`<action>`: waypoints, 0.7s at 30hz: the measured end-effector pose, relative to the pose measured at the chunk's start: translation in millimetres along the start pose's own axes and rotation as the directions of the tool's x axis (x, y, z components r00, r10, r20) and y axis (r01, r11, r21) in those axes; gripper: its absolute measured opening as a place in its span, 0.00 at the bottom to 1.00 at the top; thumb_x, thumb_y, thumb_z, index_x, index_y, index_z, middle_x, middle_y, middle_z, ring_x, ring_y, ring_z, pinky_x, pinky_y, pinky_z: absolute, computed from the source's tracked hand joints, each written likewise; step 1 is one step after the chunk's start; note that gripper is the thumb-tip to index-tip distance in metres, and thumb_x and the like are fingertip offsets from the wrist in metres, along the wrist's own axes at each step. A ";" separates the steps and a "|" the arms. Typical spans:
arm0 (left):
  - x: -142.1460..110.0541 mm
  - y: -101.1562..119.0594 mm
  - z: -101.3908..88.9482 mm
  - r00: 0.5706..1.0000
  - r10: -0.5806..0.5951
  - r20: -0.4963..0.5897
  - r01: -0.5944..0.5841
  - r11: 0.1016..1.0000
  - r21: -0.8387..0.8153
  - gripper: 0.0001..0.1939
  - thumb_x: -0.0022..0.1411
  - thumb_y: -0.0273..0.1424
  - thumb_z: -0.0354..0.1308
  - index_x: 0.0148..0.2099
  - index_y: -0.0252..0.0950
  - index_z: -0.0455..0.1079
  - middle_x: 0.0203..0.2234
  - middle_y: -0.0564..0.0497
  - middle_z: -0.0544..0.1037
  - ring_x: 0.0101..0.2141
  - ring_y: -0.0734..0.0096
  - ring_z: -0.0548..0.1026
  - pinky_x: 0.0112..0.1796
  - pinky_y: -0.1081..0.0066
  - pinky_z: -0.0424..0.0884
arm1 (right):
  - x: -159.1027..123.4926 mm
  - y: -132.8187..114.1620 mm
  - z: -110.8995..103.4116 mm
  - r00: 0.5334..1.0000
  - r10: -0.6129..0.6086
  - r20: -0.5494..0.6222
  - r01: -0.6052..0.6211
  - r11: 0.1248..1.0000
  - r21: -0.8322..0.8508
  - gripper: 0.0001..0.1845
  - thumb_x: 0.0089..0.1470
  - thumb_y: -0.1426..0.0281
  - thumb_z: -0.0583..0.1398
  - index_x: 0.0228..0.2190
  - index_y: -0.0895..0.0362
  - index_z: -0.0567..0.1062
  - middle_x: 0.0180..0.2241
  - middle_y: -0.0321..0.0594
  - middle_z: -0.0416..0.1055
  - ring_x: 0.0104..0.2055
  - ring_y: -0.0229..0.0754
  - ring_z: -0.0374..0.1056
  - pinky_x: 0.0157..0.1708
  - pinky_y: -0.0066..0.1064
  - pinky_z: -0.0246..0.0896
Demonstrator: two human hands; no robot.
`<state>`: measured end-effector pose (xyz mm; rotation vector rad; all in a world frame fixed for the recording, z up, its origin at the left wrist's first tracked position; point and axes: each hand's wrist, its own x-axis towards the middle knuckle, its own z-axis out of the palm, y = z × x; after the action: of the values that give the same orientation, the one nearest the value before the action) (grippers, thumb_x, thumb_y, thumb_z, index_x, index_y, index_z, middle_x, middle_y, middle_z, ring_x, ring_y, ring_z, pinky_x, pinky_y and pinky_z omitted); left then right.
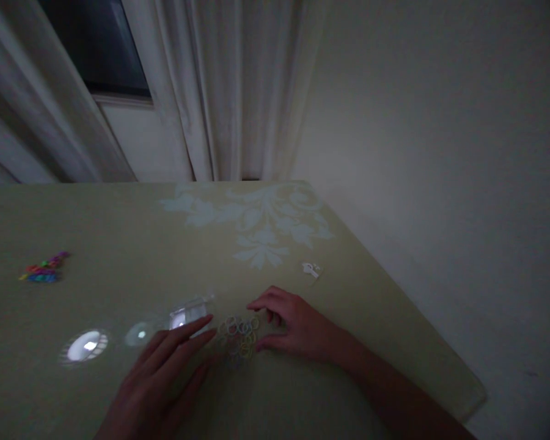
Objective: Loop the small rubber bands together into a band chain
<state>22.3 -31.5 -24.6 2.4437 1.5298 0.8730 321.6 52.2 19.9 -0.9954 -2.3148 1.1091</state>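
Observation:
A small pile of thin rings (244, 330), pale, yellow and a few reddish, lies on the table between my two hands. My left hand (167, 360) is at the pile's left side, fingers stretched out and apart, holding nothing. From the right, my right hand (288, 324) comes up to the pile with thumb and forefinger apart and nothing seen between them. Its thumb tip is close to the yellow rings; whether it touches them I cannot tell. Just beyond my left fingertips lies a clear plastic box (187, 311), partly hidden by that hand.
A clear round lid or dish (87, 346) reflects light at the left. Farther left sits a heap of small bright-coloured pieces (46, 269). A small white item (310, 269) lies beyond my right hand. The table (371, 293) meets a wall at right; curtains (242, 91) hang behind.

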 end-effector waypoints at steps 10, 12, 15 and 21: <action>15.4 39.8 53.0 0.982 -0.128 0.135 0.135 0.990 -0.042 0.19 0.72 0.28 0.54 0.62 0.41 0.73 0.49 0.42 0.82 0.46 0.57 0.85 0.45 0.63 0.84 | -0.4 -12.6 29.2 0.997 0.015 0.074 -0.001 0.983 -0.182 0.21 0.67 0.73 0.64 0.59 0.54 0.73 0.52 0.46 0.69 0.52 0.47 0.70 0.56 0.37 0.69; 16.9 37.2 53.5 0.987 -0.123 0.099 0.132 0.988 -0.084 0.15 0.74 0.31 0.55 0.59 0.42 0.74 0.46 0.44 0.82 0.44 0.59 0.84 0.45 0.65 0.83 | 0.7 -11.6 35.7 0.999 0.013 0.038 -0.006 0.982 -0.190 0.14 0.68 0.73 0.62 0.55 0.54 0.75 0.49 0.44 0.70 0.51 0.46 0.70 0.54 0.36 0.69; 15.7 34.8 54.1 0.991 -0.109 0.074 0.117 0.986 -0.117 0.14 0.73 0.30 0.55 0.57 0.44 0.75 0.44 0.46 0.82 0.43 0.61 0.84 0.45 0.65 0.83 | 2.4 -6.4 44.3 1.000 0.010 0.001 -0.010 0.974 -0.227 0.08 0.69 0.75 0.60 0.47 0.56 0.77 0.45 0.43 0.71 0.47 0.44 0.71 0.49 0.34 0.70; 14.1 33.1 49.3 0.987 -0.144 0.077 0.156 0.972 -0.174 0.15 0.74 0.29 0.52 0.53 0.45 0.78 0.41 0.48 0.83 0.40 0.63 0.83 0.42 0.68 0.82 | 5.9 1.1 52.4 0.991 -0.111 -0.075 0.087 0.960 -0.266 0.10 0.73 0.68 0.57 0.41 0.56 0.77 0.40 0.42 0.73 0.43 0.44 0.71 0.45 0.33 0.70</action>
<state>79.0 -25.9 -46.4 2.1782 1.5191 0.8553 286.7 30.0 -12.8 -0.9860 -2.4516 0.7157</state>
